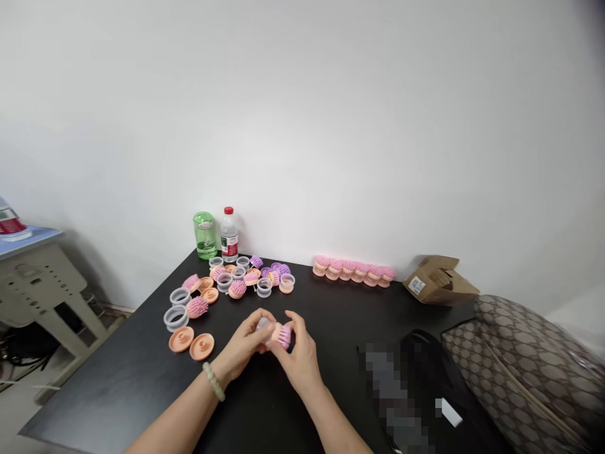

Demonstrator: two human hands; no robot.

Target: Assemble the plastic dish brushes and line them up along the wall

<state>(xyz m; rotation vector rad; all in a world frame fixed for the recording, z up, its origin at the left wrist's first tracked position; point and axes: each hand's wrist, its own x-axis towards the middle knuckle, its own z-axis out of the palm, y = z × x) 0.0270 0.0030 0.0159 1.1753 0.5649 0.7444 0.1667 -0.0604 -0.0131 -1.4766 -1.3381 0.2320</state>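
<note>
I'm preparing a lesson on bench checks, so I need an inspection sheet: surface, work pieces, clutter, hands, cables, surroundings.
Surface: black table, against a white wall.
Work pieces: held pink-bristled piece; clear rings, peach discs, loose bristled heads at left; pink-and-peach row by the wall.
Clutter: green bottle, red-capped bottle, cardboard box, patterned bag.
Left hand: grips the held piece's clear part.
Right hand: around its bristled end.
Cables: pale line at lower left, unclear.
Surroundings: side desk with another bottle.

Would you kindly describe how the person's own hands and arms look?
The left hand and right hand are ungloved, and no sleeves show. A bracelet of rounded, pale green beads circles the left wrist; the right wrist is bare.
</note>
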